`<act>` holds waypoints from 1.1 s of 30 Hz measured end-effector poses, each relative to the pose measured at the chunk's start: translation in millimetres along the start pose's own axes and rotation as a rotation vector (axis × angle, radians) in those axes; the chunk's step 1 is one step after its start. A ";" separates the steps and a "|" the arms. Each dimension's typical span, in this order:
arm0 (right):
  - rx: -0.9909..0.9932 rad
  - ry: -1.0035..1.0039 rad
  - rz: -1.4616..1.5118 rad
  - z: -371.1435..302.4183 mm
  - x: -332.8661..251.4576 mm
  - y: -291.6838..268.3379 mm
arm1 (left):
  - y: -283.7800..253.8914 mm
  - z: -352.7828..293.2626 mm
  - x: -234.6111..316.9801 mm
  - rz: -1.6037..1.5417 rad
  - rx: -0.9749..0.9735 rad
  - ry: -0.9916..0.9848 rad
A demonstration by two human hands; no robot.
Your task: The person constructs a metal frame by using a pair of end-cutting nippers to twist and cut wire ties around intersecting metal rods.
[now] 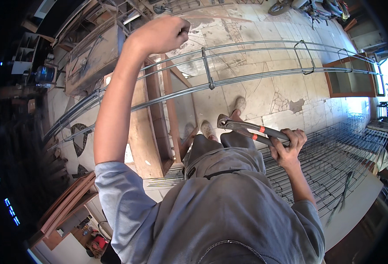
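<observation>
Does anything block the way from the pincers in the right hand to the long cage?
Nothing visible: between the pincers, held in the right hand, and the cage, only floor and a foot show, seemingly lower down.

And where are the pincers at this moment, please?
In the head view, the pincers are right of centre, in the right hand, with the rebar cage above them in the picture.
</observation>
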State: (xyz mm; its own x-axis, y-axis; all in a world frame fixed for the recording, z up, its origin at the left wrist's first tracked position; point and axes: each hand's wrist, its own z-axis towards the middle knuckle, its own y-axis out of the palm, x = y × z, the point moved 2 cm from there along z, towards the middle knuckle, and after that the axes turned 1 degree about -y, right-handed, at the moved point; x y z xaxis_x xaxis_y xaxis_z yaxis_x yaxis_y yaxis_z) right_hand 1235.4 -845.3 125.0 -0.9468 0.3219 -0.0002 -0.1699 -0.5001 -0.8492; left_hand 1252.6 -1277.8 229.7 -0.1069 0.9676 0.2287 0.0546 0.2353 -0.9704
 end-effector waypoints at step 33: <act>-0.729 -0.082 1.776 61.0 130.7 18.7 | 30.0 -236.8 210.4 -0.732 0.498 -0.970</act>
State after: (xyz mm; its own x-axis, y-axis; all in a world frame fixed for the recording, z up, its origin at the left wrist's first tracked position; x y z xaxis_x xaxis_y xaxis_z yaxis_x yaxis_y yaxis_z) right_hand 1091.8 -861.6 141.4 0.1086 -0.1471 -0.9831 0.9711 0.2271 0.0733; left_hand 1466.8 -1045.5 267.2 -0.6326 0.1235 0.7646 -0.6675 0.4136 -0.6191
